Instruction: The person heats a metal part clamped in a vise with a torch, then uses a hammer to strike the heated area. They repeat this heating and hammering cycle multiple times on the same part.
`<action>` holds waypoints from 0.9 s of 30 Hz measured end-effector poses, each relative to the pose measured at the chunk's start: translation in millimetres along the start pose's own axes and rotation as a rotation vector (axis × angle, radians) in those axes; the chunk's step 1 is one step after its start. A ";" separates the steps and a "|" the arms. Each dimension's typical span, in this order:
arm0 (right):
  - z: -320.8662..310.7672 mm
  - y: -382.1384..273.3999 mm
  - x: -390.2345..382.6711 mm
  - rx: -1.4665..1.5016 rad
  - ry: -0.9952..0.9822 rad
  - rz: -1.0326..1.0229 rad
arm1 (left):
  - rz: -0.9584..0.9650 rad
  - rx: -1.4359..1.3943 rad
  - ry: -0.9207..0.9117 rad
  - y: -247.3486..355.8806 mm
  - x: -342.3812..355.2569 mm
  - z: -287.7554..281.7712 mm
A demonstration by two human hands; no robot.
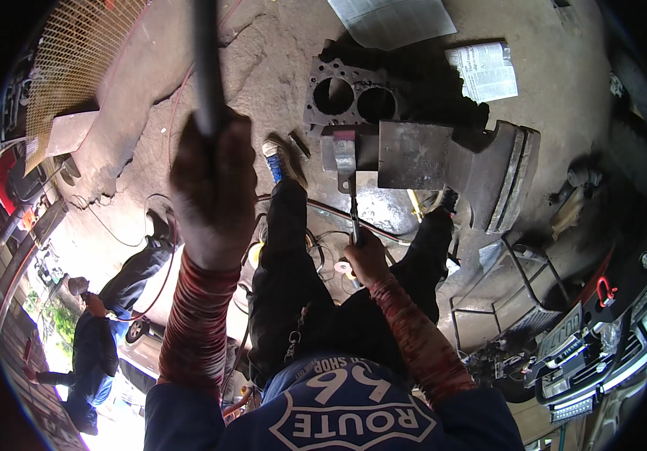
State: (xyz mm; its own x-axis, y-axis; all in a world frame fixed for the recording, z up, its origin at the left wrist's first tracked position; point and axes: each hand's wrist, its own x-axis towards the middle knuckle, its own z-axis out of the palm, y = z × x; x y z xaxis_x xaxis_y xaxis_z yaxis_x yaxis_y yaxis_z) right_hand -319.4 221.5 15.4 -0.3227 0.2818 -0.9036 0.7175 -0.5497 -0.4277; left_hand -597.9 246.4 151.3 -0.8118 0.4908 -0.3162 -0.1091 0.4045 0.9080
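My left hand (214,192) is raised close to the view, its fingers wrapped round a thick dark handle (207,68). The handle's far end runs out past the upper edge, so what kind of tool it is stays hidden. Lower down, my right hand (366,258) grips a pair of pliers (354,210). Their jaws meet the tab of a bent metal bracket (345,154), which has a hole near its end. The bracket lies against a heavy anvil-like steel block (413,155) between my feet and the engine block.
An engine block (333,120) with round bores stands just beyond the steel. Newspaper sheets (485,71) lie on the concrete floor. Hoses (323,207) and cables run by my legs. A metal frame (519,282) and a vehicle front (601,361) are at right; another person (109,331) stands at left.
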 end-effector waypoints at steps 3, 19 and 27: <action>0.3 1.1 -1.0 0.071 0.001 -0.026 | -0.055 -0.507 -0.012 -29.1 -13.0 25.4; -4.0 1.2 1.4 -0.031 -0.012 -0.027 | 0.286 0.805 -0.374 -68.7 -31.5 21.3; -5.7 -0.2 -0.4 -0.021 -0.017 -0.039 | 0.254 0.529 -0.090 -76.5 -45.3 13.3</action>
State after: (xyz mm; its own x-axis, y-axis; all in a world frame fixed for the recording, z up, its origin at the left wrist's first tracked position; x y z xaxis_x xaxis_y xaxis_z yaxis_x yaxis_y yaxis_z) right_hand -316.0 226.0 16.0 -0.3609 0.2889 -0.8868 0.7172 -0.5218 -0.4619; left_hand -545.2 203.5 92.5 -0.7206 0.6769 -0.1499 0.4020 0.5841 0.7052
